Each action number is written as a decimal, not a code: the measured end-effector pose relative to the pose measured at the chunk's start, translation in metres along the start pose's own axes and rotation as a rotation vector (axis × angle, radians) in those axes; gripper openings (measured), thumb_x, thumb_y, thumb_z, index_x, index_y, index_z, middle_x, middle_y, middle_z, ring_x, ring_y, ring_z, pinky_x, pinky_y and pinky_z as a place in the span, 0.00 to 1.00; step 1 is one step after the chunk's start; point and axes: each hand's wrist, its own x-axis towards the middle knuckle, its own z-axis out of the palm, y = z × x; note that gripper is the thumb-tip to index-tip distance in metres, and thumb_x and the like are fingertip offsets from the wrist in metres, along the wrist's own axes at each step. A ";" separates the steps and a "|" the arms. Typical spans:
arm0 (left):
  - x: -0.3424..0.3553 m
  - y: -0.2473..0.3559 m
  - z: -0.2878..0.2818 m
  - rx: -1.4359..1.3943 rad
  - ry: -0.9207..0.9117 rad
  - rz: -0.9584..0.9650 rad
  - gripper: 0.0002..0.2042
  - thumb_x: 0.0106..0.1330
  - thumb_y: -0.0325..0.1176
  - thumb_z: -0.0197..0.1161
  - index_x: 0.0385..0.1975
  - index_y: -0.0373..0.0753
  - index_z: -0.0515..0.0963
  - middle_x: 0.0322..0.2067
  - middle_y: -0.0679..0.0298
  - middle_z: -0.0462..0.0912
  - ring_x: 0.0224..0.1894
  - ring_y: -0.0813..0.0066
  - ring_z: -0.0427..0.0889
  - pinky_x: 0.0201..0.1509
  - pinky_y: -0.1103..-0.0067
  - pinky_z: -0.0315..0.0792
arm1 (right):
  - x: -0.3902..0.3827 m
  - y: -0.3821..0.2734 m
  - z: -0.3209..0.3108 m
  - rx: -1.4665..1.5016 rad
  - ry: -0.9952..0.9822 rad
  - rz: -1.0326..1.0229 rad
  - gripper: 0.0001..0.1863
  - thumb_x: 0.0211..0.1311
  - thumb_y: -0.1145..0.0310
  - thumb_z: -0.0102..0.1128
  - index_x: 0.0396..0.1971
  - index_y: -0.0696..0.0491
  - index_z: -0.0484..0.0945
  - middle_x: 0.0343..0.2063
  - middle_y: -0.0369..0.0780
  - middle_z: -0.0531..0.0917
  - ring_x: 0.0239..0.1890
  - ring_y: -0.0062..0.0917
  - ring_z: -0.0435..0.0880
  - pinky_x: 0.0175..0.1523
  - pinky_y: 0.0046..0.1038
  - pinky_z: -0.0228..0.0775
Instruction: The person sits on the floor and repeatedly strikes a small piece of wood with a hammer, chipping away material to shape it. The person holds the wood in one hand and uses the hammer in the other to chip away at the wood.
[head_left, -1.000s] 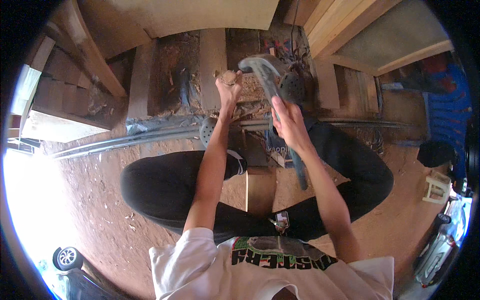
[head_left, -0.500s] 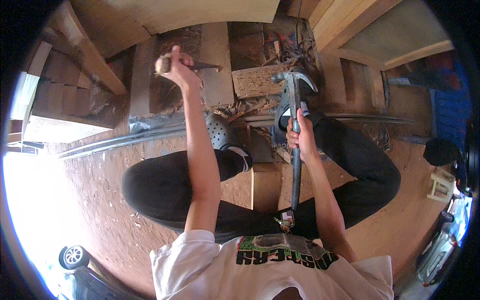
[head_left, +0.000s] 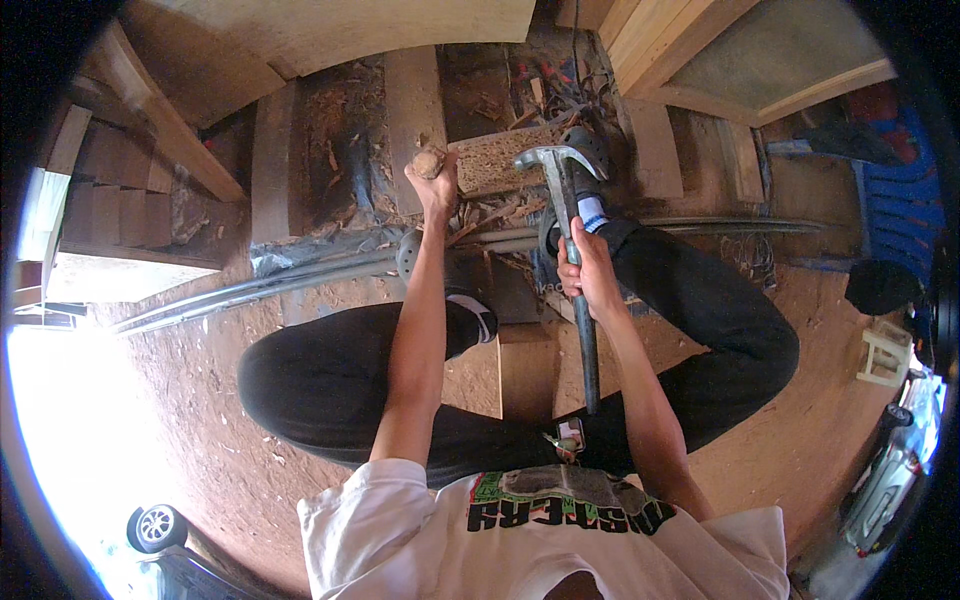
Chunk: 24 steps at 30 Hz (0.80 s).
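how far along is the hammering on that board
Done: nothing finished shows; splinters and scraps lie around the board. In hand: the right hand grips the hammer with its head raised over the board, and the left hand holds a small wood piece against it. Left: the strike itself; whether a nail is set can't be seen.

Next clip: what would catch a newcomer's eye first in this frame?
The claw hammer stands out at centre, gripped by the right hand partway down its long handle, head pointing away over a wooden board. Beside it, the left hand is closed on a small pale wood scrap, above the person's black-trousered legs.
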 end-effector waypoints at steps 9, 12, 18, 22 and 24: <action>-0.003 0.025 0.011 -0.118 0.076 0.207 0.12 0.55 0.25 0.68 0.22 0.36 0.67 0.18 0.70 0.70 0.21 0.80 0.68 0.25 0.78 0.63 | 0.003 0.006 -0.002 0.016 0.021 0.021 0.28 0.65 0.37 0.47 0.23 0.49 0.68 0.09 0.24 0.59 0.07 0.08 0.57 0.12 0.14 0.46; -0.002 0.029 0.011 -0.077 0.025 0.143 0.14 0.56 0.25 0.67 0.15 0.36 0.67 0.15 0.71 0.69 0.19 0.80 0.66 0.24 0.79 0.61 | 0.005 0.007 -0.002 0.002 0.029 0.030 0.28 0.65 0.37 0.47 0.23 0.48 0.68 0.09 0.24 0.60 0.07 0.08 0.57 0.12 0.15 0.46; 0.003 0.001 0.006 0.025 -0.048 0.128 0.13 0.55 0.29 0.70 0.25 0.35 0.69 0.21 0.69 0.73 0.24 0.80 0.70 0.28 0.78 0.66 | 0.003 0.007 -0.001 0.006 0.027 0.056 0.28 0.65 0.36 0.47 0.24 0.49 0.68 0.09 0.24 0.60 0.07 0.08 0.57 0.12 0.15 0.46; 0.005 -0.019 0.005 0.079 -0.116 0.141 0.21 0.56 0.32 0.71 0.40 0.34 0.65 0.30 0.65 0.76 0.31 0.77 0.75 0.37 0.77 0.71 | -0.003 -0.007 0.006 -0.068 0.019 0.022 0.28 0.64 0.36 0.47 0.23 0.49 0.67 0.10 0.26 0.61 0.08 0.10 0.58 0.13 0.17 0.48; 0.002 -0.021 0.007 0.079 -0.167 0.064 0.24 0.56 0.33 0.71 0.45 0.34 0.62 0.32 0.64 0.77 0.34 0.75 0.76 0.40 0.76 0.72 | -0.010 -0.021 0.012 -0.136 0.012 -0.037 0.28 0.64 0.36 0.47 0.22 0.49 0.66 0.10 0.27 0.62 0.09 0.11 0.58 0.13 0.18 0.49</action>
